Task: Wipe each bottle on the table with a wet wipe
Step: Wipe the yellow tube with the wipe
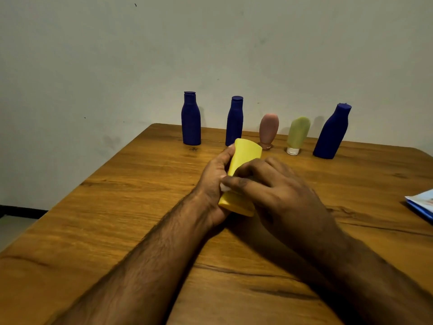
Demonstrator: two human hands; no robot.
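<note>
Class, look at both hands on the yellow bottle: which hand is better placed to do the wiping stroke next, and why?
Probably the right hand. Its fingers lie across the front of the yellow bottle, seemingly pressing something white against it, while the left hand grips the bottle's side and steadies it.

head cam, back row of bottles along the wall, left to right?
Blue bottle → second blue bottle → pink tube → green tube → tilted-looking blue bottle. The yellow bottle in the hands sits nearer, so I left it out.
</note>
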